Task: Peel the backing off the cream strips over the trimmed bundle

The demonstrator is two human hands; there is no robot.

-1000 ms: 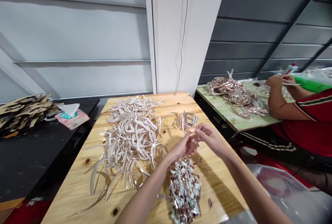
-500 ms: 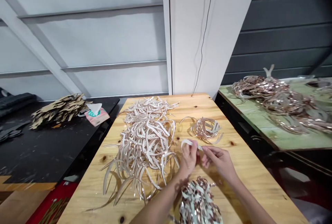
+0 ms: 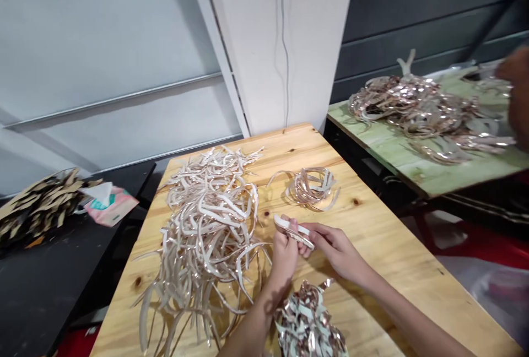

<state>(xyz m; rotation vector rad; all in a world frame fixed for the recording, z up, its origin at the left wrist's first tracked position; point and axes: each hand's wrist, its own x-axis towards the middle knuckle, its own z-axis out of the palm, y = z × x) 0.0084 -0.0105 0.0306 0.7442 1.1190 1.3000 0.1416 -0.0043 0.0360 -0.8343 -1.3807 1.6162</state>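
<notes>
Nearest the person, at the front of the wooden table (image 3: pixel 367 230), sits a bundle of short curled pieces (image 3: pixel 309 324), shiny pink-gold and pale green; its near end runs out of view. Just beyond it, both hands meet over the table on one strip (image 3: pixel 294 232), white on one face and shiny on another, which appears doubled over. Its long axis slants across the table: the left end points away from the person and to the left, the right end back toward the person and to the right. The left hand (image 3: pixel 286 252) has its fingers curled around the strip, the thumb pressed on top. The right hand (image 3: pixel 339 252) pinches the right end between thumb and forefinger; how its other fingers lie is hard to tell.

To the left spreads a long pile of loose strips (image 3: pixel 210 225), tangled and curling every way. Past the hands lies a loose coil of strips (image 3: pixel 312 186), one tail bending left.

Farther off, a black table (image 3: pixel 41 291) on the left bears a tissue packet (image 3: pixel 112 207) beside brown scraps (image 3: pixel 45 203). On the right, a green table (image 3: pixel 438 180) carries a shiny heap (image 3: pixel 417 106), with a co-worker's blurred arm (image 3: pixel 521 92) at the edge of view. A cord (image 3: pixel 285 43) hangs down the white pillar (image 3: pixel 248 32) behind.
</notes>
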